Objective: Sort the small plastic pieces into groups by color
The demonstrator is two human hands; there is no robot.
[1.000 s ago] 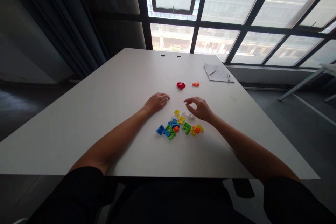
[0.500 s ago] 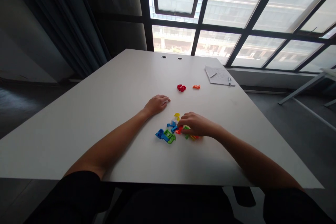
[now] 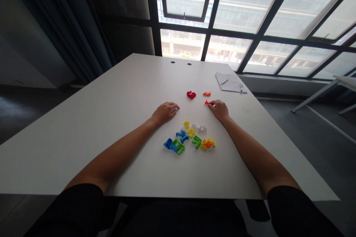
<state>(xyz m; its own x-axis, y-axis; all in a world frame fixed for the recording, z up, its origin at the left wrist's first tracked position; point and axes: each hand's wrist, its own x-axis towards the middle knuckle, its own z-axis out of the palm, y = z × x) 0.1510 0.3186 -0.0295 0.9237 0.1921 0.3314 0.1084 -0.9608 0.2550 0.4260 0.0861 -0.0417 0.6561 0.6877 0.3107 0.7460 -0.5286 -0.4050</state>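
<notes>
A wide window [image 3: 241,3] with dark bars fills the top of the frame from the centre to the upper right, with a pale building showing through its panes. Below it, a white table [image 3: 133,96] spreads across the middle of the frame, its plain top narrowing towards the window and shaded near the front edge. A dark blue curtain [image 3: 66,22] hangs in folds at the upper left. Grey floor [image 3: 300,129] shows at the right, where a second table [image 3: 347,81] with light legs stands at the frame's edge.

Just left of the frame's centre, the left hand [image 3: 166,112] rests palm down on the white table, fingers loosely bent; I cannot tell whether anything lies under them. Right of centre, the right hand [image 3: 219,110] pinches an orange-red piece [image 3: 207,102] between thumb and fingers, close to the tabletop.

Nearer the bottom of the frame, between the forearms, lies a scatter of plastic pieces [image 3: 191,133] in blue, green, yellow, orange and clear. A sheet of paper [image 3: 234,82] with two pens [image 3: 224,81] on it lies towards the table's far right corner. Beyond the hands sit a red cluster [image 3: 191,95] and, to its right, a small orange piece [image 3: 207,93], just above the pinched one. Two round holes [image 3: 172,62] mark the table's far end.
</notes>
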